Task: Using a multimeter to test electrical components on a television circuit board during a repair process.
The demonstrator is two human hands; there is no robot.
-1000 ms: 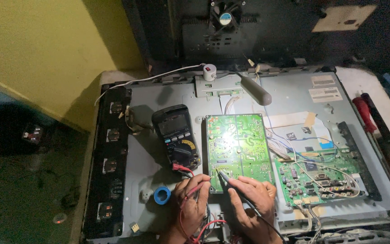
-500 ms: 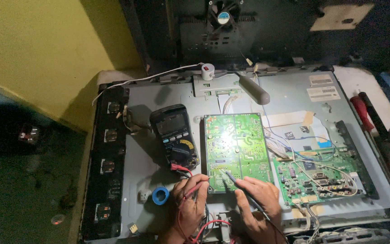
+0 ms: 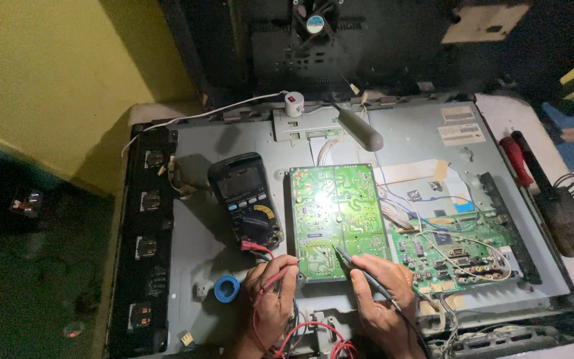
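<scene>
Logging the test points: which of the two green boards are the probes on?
The left, bare solder-side board beside the multimeter; the right board carries chips and wires, untouched by either probe.

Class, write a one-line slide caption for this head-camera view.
Left hand and right hand press red and black probes to a green circuit board beside a black multimeter.

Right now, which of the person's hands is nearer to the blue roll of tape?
Left. The left hand, holding the red probe, sits just right of the blue tape roll. The right hand, with the black probe, is farther right, beyond the green board.
</scene>
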